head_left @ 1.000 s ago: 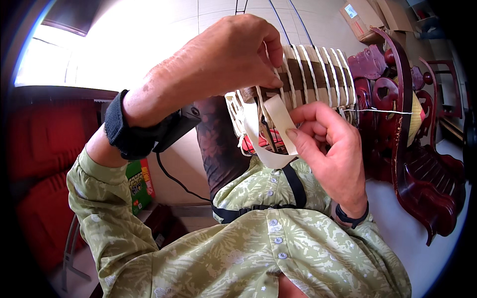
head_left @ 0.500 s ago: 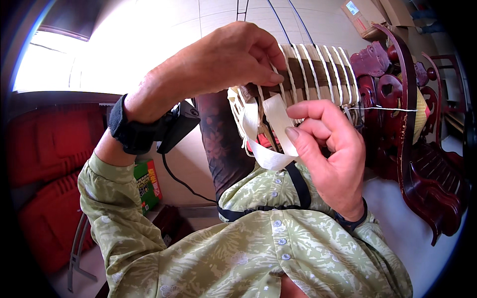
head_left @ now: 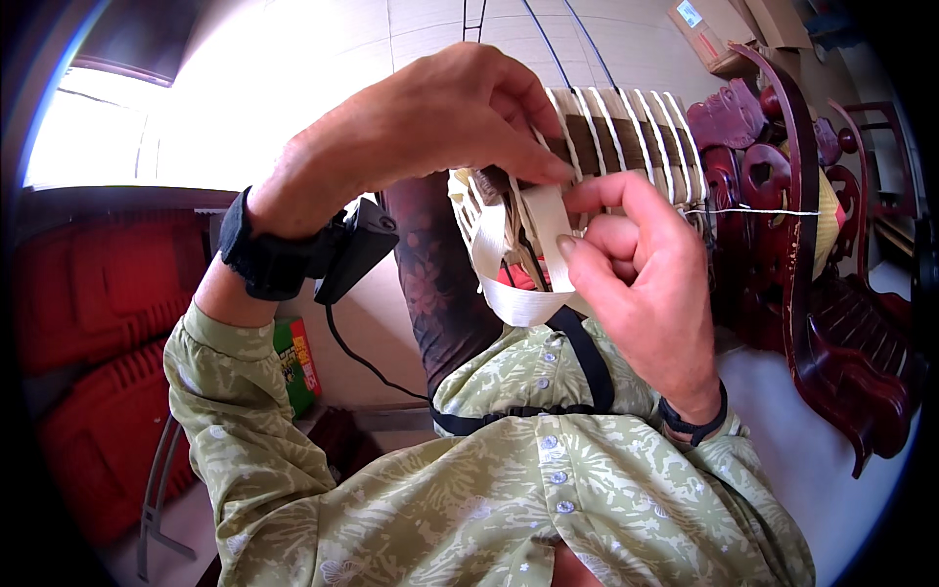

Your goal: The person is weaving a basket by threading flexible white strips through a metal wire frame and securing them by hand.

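A flat cream strip (head_left: 528, 307) hangs in a loop from the near left end of a woven piece (head_left: 641, 147). The woven piece has tan and brown bands crossed by twisted white cords. My left hand (head_left: 474, 117) arches over it from above, its thumb tip pressed down where the strip's upper end meets the weave. Its other fingertips are hidden behind the hand. On the near side, my right hand (head_left: 646, 279) has thumb and forefinger at the strip's right edge, pinching it, with the remaining fingers curled. Something red shows inside the loop.
Dark red carved wooden furniture (head_left: 812, 323) stands at the right, with a white string (head_left: 753, 211) running to it from the woven piece. Red cushions (head_left: 108, 284) lie at the left. A black device (head_left: 357, 249) with a cable is near my left wrist. Cardboard boxes (head_left: 709, 39) are at the far right.
My right hand has moved slightly up and left, closer to my left thumb. The strip's loop has risen a little and its upper end sits closer to the weave.
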`<state>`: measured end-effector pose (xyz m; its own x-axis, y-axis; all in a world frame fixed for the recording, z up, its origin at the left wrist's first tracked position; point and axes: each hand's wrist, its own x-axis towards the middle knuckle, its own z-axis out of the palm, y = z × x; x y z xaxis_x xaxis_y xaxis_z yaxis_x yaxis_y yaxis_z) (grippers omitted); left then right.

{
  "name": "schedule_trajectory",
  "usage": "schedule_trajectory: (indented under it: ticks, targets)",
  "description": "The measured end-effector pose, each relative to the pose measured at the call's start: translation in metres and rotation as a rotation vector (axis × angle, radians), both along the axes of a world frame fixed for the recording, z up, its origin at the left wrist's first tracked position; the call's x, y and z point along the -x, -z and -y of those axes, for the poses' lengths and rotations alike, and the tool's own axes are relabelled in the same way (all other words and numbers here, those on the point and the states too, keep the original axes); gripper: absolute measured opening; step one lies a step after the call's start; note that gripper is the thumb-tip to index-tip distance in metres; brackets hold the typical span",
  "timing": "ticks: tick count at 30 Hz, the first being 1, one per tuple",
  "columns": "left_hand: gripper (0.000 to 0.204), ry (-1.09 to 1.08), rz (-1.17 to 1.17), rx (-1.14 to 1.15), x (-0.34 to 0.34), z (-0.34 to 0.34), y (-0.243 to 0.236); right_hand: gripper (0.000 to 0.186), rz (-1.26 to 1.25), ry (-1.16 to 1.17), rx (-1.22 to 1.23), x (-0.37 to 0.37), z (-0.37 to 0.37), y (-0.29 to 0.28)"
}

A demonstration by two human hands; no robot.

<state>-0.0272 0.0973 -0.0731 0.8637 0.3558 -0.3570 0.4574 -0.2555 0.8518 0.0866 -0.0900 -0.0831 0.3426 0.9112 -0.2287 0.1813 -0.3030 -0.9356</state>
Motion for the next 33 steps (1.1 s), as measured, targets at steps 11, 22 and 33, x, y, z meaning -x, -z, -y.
schedule_trajectory:
  ticks: [11, 22, 33]
  targets:
    - [0.027, 0.026, 0.120, 0.114, 0.010, -0.002, 0.003, 0.023, 0.650, 0.031, -0.145, 0.007, -0.014, 0.002]
    - [0.014, -0.184, 0.106, -0.267, 0.016, 0.018, -0.003, 0.035, 0.752, 0.041, -0.318, 0.012, -0.023, 0.010]
    - [0.020, 0.019, -0.053, -0.464, 0.011, 0.001, -0.010, 0.035, 0.654, -0.002, -0.306, 0.007, -0.027, 0.010]
